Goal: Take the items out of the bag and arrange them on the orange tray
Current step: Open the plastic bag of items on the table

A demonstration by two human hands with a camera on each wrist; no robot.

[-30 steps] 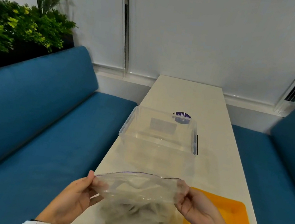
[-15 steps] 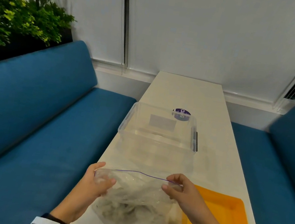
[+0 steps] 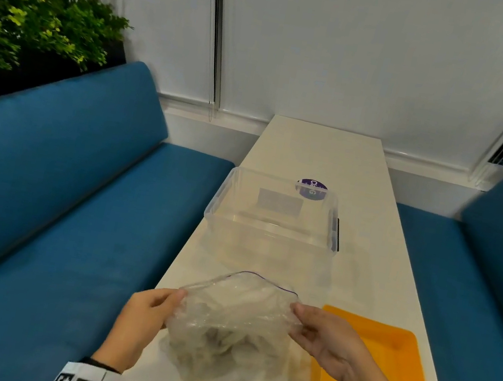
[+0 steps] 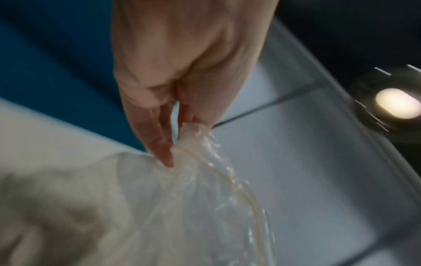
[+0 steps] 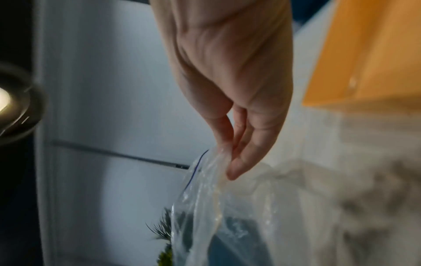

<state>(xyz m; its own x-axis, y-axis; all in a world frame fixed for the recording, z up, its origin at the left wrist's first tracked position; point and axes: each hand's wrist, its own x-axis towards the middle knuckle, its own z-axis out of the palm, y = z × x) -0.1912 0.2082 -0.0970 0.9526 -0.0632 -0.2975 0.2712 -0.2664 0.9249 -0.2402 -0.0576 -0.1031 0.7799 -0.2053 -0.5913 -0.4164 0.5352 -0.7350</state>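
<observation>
A crumpled clear zip bag (image 3: 231, 320) with a purple seal line hangs above the near end of the white table (image 3: 364, 242). Pale grey items show blurred through its plastic. My left hand (image 3: 150, 309) pinches the bag's left top corner (image 4: 189, 140). My right hand (image 3: 319, 334) pinches the right top corner (image 5: 212, 162) between thumb and fingers. The orange tray (image 3: 384, 345) lies on the table to the right of the bag, partly under my right wrist; nothing shows on its visible part.
An open clear plastic box (image 3: 274, 224) stands on the table just beyond the bag, a purple round sticker (image 3: 310, 188) behind it. Blue benches (image 3: 54, 224) run along both sides of the table. Green plants (image 3: 31, 24) stand at the back left.
The bag's mouth, held spread a second ago, has slackened and crumpled. Both hands have shifted their grip on its top corners and dropped slightly towards me.
</observation>
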